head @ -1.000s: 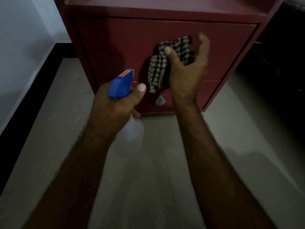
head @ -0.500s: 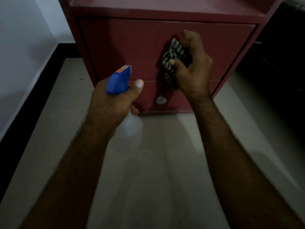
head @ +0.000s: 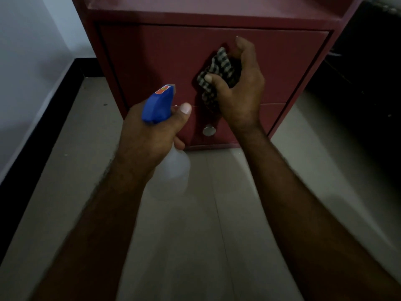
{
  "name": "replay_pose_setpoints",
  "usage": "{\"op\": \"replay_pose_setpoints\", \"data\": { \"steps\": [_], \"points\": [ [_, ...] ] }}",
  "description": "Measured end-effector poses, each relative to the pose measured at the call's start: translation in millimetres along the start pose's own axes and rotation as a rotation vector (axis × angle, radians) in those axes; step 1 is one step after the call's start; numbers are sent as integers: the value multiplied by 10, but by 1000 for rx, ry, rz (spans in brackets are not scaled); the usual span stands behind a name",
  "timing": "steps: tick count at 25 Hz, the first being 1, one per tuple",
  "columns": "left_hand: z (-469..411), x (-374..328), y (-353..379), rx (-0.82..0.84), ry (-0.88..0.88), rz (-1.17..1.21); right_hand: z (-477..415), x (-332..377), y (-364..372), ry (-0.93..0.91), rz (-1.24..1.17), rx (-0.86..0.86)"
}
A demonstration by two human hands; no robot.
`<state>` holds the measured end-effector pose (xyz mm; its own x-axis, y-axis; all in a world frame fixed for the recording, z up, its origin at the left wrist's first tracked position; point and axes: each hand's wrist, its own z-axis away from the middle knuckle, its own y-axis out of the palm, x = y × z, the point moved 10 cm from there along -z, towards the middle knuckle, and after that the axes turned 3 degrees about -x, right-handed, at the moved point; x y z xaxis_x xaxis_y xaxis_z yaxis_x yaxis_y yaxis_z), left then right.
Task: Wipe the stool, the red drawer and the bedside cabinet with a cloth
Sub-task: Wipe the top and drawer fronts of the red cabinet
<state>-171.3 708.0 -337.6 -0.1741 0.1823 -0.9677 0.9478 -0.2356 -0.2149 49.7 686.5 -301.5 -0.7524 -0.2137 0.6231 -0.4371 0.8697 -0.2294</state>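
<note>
A dark red wooden bedside cabinet (head: 217, 18) stands on the floor at twelve o'clock. Its wide upper red drawer (head: 156, 61) faces the person. Below that is a lower red drawer front (head: 269, 118), which carries a small round silver knob (head: 209, 130).

The right hand (head: 240, 94) is raised in front of the upper drawer, a little to the one o'clock side of its middle. Its fingers (head: 244, 47) are curled and the thumb is folded in, so the hand grips a bunched black-and-white checked cloth (head: 217, 69). The cloth bulges out of the hand towards nine o'clock and hangs down a little towards the seam between the two drawers. It lies close against the drawer front, but the dim light hides whether it actually touches.

The left hand (head: 149, 135) sits lower, at about eleven o'clock from the silver knob. It is wrapped round the neck of a translucent white plastic spray bottle with a blue trigger head (head: 158, 105). The thumb lies across the neck, the nozzle points at the cabinet, and the pale body of the bottle hangs below the fist.

Pale grey floor tiles (head: 195, 235) fill the six o'clock half of the view. A white wall (head: 26, 51) with a black skirting strip (head: 43, 105) runs along the nine o'clock side. A dark, indistinct piece of furniture (head: 368, 72) stands just beside the cabinet at three o'clock.
</note>
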Motion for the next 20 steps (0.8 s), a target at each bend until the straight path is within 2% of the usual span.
{"op": "replay_pose_setpoints", "data": {
  "steps": [4, 7, 10, 12, 15, 18, 20],
  "points": [
    [5, -14, 3, -9, 24, 7, 158, -243, -76, 333, -290, -205],
    [-18, -27, -38, -30, 31, 4, 405, -459, 63, 697, -577, -345],
    [-42, -11, -58, -37, 42, 5, 735, -546, 427, 1073, -895, -412],
    [-52, 21, -59, -40, 40, 11, 827, -511, 587, 1196, -1054, -432],
    [-57, 45, -54, -30, 35, 21, 738, -494, 508, 1119, -1020, -454],
    [-49, 76, -52, -26, 24, 4, 573, -451, 289, 881, -785, -426],
    [-54, 94, -51, -28, 20, -2, 447, -372, 157, 649, -555, -363]
  ]
}}
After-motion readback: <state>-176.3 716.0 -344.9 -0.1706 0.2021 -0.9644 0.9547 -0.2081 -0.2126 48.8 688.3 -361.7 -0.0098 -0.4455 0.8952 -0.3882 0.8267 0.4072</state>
